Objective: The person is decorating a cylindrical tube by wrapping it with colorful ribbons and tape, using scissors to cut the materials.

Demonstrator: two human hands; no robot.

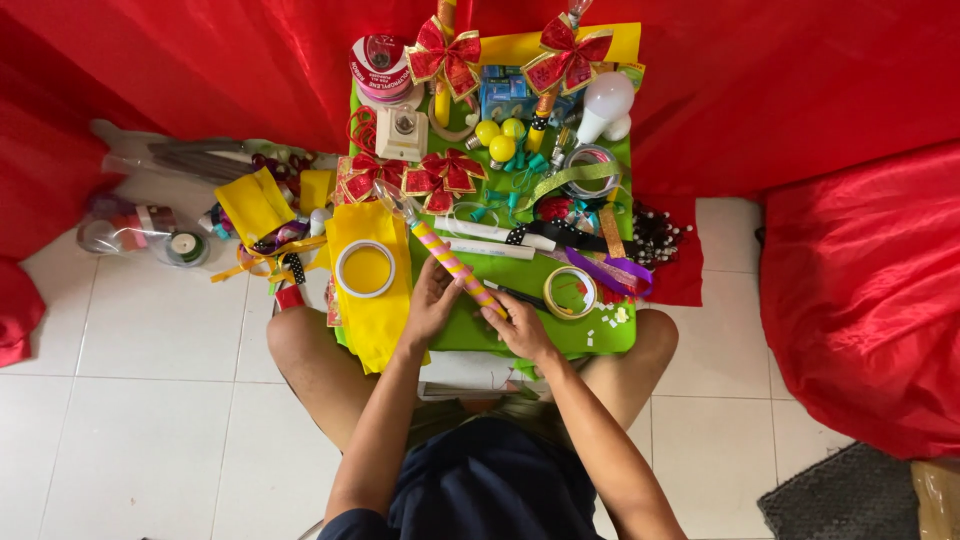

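Both hands grip a striped pink-and-yellow stick (452, 262) that lies slantwise between them. The left hand (432, 300) closes around its middle; the right hand (515, 325) pinches its lower end. Its clear bulb tip (395, 197) points up and away beyond the left hand, over the green counter (520, 272).

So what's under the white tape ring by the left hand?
The white tape ring lies flat on a yellow sheet, beside the left hand. Yellow shows through its hole. The sheet hangs over the green board; what lies under the sheet is covered.
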